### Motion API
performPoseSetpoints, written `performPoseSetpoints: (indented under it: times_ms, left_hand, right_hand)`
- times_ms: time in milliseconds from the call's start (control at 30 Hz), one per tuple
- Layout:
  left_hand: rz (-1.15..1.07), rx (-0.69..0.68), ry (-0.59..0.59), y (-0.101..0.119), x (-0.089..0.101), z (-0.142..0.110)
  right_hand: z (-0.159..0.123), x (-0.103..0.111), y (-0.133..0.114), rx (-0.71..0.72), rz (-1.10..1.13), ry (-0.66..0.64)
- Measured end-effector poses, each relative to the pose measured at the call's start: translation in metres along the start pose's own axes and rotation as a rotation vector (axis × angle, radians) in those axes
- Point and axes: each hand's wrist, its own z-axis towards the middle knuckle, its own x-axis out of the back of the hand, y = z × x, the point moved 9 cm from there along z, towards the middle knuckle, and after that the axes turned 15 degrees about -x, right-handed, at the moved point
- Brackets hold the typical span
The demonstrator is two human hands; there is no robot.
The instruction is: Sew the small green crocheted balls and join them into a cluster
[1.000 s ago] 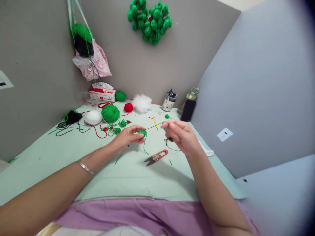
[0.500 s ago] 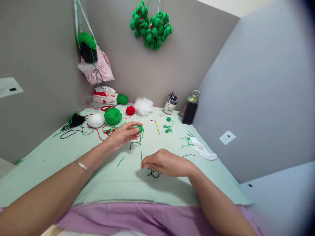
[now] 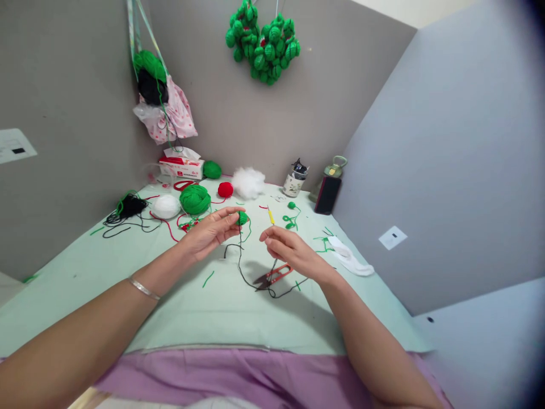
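Observation:
My left hand (image 3: 217,227) pinches a small green crocheted ball (image 3: 242,218) between thumb and fingers. Black yarn (image 3: 240,261) hangs slack from the ball and runs in a loose curve over the table. My right hand (image 3: 287,247) is held to the right of the ball with thumb and fingertips pressed together; whatever is between them is too small to make out. Below that hand lies a pair of orange-handled thread snips (image 3: 272,276), with the black yarn crossing near it. The yellow-handled crochet hook (image 3: 271,216) is just beyond my right fingers, partly hidden by them.
Green yarn (image 3: 195,199), white yarn (image 3: 166,207) and red yarn (image 3: 225,190) balls sit at back left, beside black yarn strands (image 3: 130,205). White stuffing (image 3: 248,183), a jar (image 3: 294,179) and a phone (image 3: 327,195) stand along the back. A white cloth piece (image 3: 351,257) lies right.
My right hand has moved up and to the right, uncovering the snips. The black yarn, taut between my hands before, now hangs slack. My left hand stays nearly in place with the ball.

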Motion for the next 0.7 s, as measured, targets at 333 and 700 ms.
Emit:
performPoseSetpoints:
  times_ms: [333, 700]
  left_hand:
    - [0.009, 0.001, -0.075, -0.007, -0.012, -0.006]
    - [-0.009, 0.021, -0.094, -0.010, -0.019, -0.009]
  right_hand:
    - [0.004, -0.004, 0.002, 0.036, 0.379, 0.142]
    - [-0.001, -0.001, 0.000, 0.059, 0.110, 0.307]
